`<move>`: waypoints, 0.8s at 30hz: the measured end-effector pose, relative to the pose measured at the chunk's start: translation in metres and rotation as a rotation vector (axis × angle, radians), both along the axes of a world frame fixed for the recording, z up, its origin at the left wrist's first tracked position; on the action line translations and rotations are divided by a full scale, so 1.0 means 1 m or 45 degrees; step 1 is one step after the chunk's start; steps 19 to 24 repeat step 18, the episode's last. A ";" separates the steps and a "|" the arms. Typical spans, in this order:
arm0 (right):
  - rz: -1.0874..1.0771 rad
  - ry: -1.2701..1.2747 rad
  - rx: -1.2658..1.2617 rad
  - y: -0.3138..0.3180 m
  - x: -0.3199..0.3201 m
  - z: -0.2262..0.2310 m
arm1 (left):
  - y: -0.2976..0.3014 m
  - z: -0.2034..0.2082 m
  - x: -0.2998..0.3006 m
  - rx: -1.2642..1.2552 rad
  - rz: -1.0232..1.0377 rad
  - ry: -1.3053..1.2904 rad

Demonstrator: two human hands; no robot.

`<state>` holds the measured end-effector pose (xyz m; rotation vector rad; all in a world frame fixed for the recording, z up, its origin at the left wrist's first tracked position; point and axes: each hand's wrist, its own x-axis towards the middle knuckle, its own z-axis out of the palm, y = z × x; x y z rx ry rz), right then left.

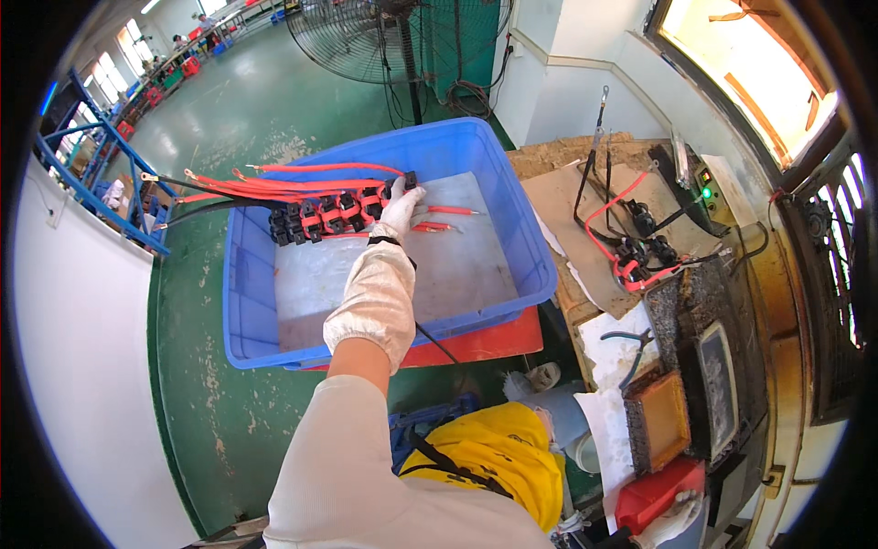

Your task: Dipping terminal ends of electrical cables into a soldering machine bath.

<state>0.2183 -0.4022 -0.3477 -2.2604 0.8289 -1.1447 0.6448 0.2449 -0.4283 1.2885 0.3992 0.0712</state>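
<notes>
My left hand [400, 209], in a white glove, reaches into a blue plastic bin [526, 265]. Its fingers are closed on a black cable fitting [410, 180] with a red cable on it. To its left, several black fittings [311, 220] with red bands lie in a row. Their thick red cables [265, 188] and black cables [194, 212], tipped with metal lugs, hang over the bin's left rim. My right hand [672, 523], also gloved, rests at a red object [645, 494] at the lower right. Its fingers look loosely apart, with nothing seen in them.
The workbench [576, 311] at right carries another cable assembly [640, 252], blue-handled pliers [631, 352], a device with a green light [707, 193] and a framed amber block [660, 421]. A large fan [366, 41] stands beyond the bin; a blue rack [101, 156] stands left.
</notes>
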 end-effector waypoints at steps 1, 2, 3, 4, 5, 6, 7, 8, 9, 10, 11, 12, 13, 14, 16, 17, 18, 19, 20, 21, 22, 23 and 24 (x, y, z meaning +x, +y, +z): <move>-0.002 0.001 0.000 0.004 0.001 0.003 | -0.003 0.004 -0.001 0.000 -0.002 0.001; 0.005 0.002 -0.012 0.008 0.003 0.006 | -0.008 0.009 -0.002 -0.014 0.018 0.026; 0.012 0.002 -0.024 0.012 0.004 0.008 | -0.011 0.011 -0.003 -0.028 0.037 0.051; 0.009 -0.002 -0.027 0.010 0.003 0.008 | -0.012 0.012 -0.002 -0.030 0.034 0.047; 0.040 -0.025 0.116 0.006 0.001 0.008 | -0.013 0.012 -0.002 -0.078 0.044 0.052; 0.070 -0.049 0.259 0.004 -0.001 0.008 | -0.012 0.011 -0.002 -0.126 0.054 0.056; 0.069 -0.054 0.261 0.007 0.001 0.009 | -0.007 0.008 -0.002 -0.123 0.053 0.051; 0.075 -0.058 0.248 0.013 0.005 0.012 | 0.001 0.005 -0.004 -0.176 -0.017 0.006; 0.081 -0.060 0.236 0.017 0.007 0.014 | 0.006 0.000 -0.004 -0.228 -0.087 -0.037; 0.075 -0.062 0.235 0.016 0.006 0.013 | -0.008 0.013 -0.011 -0.249 0.101 0.022; 0.049 -0.078 0.220 0.012 0.003 0.010 | -0.006 0.010 -0.008 -0.249 0.095 0.023; 0.022 -0.093 0.205 0.007 0.000 0.006 | -0.002 0.002 -0.003 -0.108 0.027 0.030; 0.029 -0.093 0.214 -0.005 -0.005 -0.003 | 0.007 -0.002 -0.002 0.043 -0.029 0.036; 0.173 -0.273 0.537 -0.020 -0.012 -0.015 | 0.016 -0.008 0.003 0.246 0.014 0.055; 0.300 -0.450 0.848 -0.055 -0.030 -0.037 | 0.014 -0.014 0.010 0.423 0.091 0.075; 0.298 -0.465 0.871 -0.076 -0.039 -0.051 | 0.010 -0.016 0.014 0.599 0.172 0.087; 0.303 -0.476 0.902 -0.088 -0.043 -0.061 | 0.009 -0.017 0.013 0.602 0.169 0.091; 0.303 -0.476 0.902 -0.088 -0.043 -0.061 | 0.009 -0.017 0.013 0.602 0.169 0.091; 0.303 -0.476 0.902 -0.088 -0.043 -0.061 | 0.009 -0.017 0.013 0.602 0.169 0.091; 0.303 -0.476 0.902 -0.088 -0.043 -0.061 | 0.009 -0.017 0.013 0.602 0.169 0.091; 0.303 -0.476 0.902 -0.088 -0.043 -0.061 | 0.009 -0.017 0.013 0.602 0.169 0.091; 0.303 -0.476 0.902 -0.088 -0.043 -0.061 | 0.009 -0.017 0.013 0.602 0.169 0.091; 0.303 -0.476 0.902 -0.088 -0.043 -0.061 | 0.009 -0.017 0.013 0.602 0.169 0.091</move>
